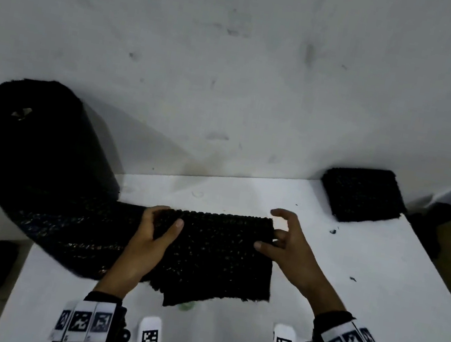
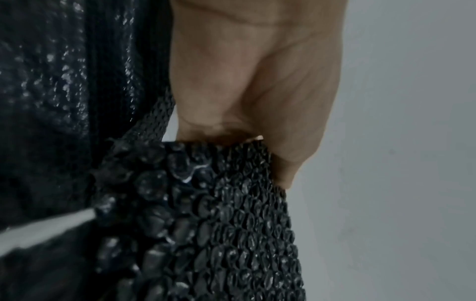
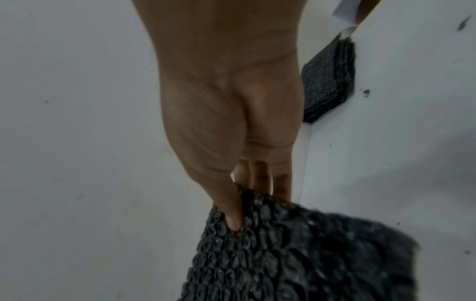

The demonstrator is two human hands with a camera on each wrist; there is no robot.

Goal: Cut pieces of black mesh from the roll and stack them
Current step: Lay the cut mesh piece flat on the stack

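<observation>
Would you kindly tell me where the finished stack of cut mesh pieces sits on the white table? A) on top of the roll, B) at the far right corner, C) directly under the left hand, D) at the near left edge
B: the stack of cut mesh pieces rests at the far right corner of the white table, well apart from the roll on the left.

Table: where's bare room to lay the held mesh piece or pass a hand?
Bare table lies right of the right hand, between the stack and the near edge, with only small scraps. A narrower strip runs behind the piece, toward the wall. The left is crowded: roll and its unrolled strip beside the left hand.
</observation>
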